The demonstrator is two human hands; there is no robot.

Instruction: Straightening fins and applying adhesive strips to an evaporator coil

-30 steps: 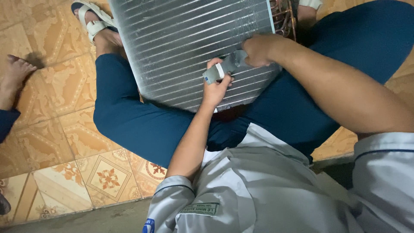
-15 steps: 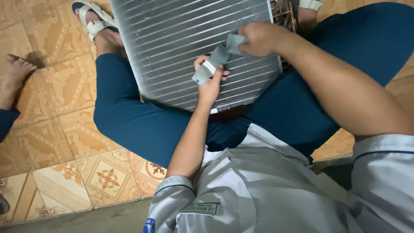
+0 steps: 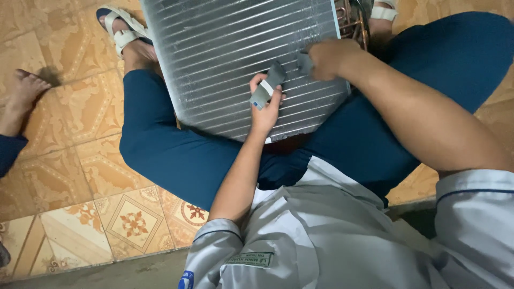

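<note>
A silver finned coil panel (image 3: pixel 225 53) lies across my lap, tilted toward my feet. My left hand (image 3: pixel 265 109) rests on its lower part and grips a small grey roll of tape (image 3: pixel 266 88) with a white patch. My right hand (image 3: pixel 327 56) is up and to the right, on the fins near the panel's right edge, pinching a grey end piece (image 3: pixel 305 63). Whether a strip still joins that piece to the roll is unclear.
Copper tubes (image 3: pixel 350 18) stick out at the panel's top right corner. My legs in blue trousers (image 3: pixel 171 155) and white sandals (image 3: pixel 120 29) frame the panel. Another person's bare foot (image 3: pixel 24 88) rests on the patterned floor tiles (image 3: pixel 128 222) at left.
My hands, together on the grey roll a second ago, have parted. The right hand drew up and to the right with the grey end, while the left stayed holding the roll.
</note>
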